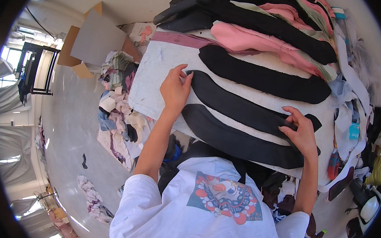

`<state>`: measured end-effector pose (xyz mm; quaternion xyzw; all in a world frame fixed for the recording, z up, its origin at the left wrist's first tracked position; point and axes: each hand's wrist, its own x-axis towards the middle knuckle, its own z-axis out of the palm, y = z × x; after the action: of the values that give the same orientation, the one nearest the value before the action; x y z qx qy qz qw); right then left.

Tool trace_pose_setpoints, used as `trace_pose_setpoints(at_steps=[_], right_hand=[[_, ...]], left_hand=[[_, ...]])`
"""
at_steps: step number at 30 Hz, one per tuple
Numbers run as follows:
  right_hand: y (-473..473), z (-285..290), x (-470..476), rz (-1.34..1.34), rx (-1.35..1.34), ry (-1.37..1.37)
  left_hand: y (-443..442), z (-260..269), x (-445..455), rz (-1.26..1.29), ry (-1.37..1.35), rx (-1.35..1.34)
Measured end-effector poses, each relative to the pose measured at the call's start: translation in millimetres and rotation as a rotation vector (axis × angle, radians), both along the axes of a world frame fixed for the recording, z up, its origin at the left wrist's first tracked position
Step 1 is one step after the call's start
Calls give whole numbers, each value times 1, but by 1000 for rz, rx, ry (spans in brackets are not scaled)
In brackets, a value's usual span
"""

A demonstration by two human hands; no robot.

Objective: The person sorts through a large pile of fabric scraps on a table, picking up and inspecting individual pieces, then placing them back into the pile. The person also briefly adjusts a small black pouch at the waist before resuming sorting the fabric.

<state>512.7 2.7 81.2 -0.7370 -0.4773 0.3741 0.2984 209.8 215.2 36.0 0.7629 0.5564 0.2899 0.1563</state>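
A dark grey-black curved fabric piece (pixel 234 100) stretches across the white work table (pixel 168 57) in front of me. At its left tip is my left hand (pixel 176 90), with thumb and index finger around the corner of the cloth. My right hand (pixel 299 130) has its thumb and curled fingers on the same piece near its right end, covering part of it. Closer to my body lies a similar dark curved piece (pixel 241 140), partly under my right wrist. Beyond the held piece rests a blacker curved piece (pixel 265 76) with frayed edges.
Pink, green and black fabric pieces (pixel 263 45) are heaped at the table's far side. White strips and scraps (pixel 351 89) crowd the right edge. A pile of cloth scraps (pixel 116 104) and an open cardboard box (pixel 97 41) stand to the left. More cloth (pixel 94 198) lies on the floor.
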Motion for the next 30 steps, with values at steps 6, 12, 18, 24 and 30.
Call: trace_pose_setpoints(at_steps=[6, 12, 18, 24, 30], right_hand=[[1, -5, 4, -2, 31, -1], [0, -10, 9, -35, 22, -49], [1, -15, 11, -21, 26, -106], [-4, -14, 19, -32, 67, -116], [-5, -32, 21, -13, 140, -223]], left_hand=[[-29, 4, -12, -524, 243, 201], [-35, 1, -12, -624, 388, 94], [-71, 20, 19, -879, 428, 23], [-73, 15, 22, -906, 521, -3], [-86, 31, 47, -942, 477, 60]])
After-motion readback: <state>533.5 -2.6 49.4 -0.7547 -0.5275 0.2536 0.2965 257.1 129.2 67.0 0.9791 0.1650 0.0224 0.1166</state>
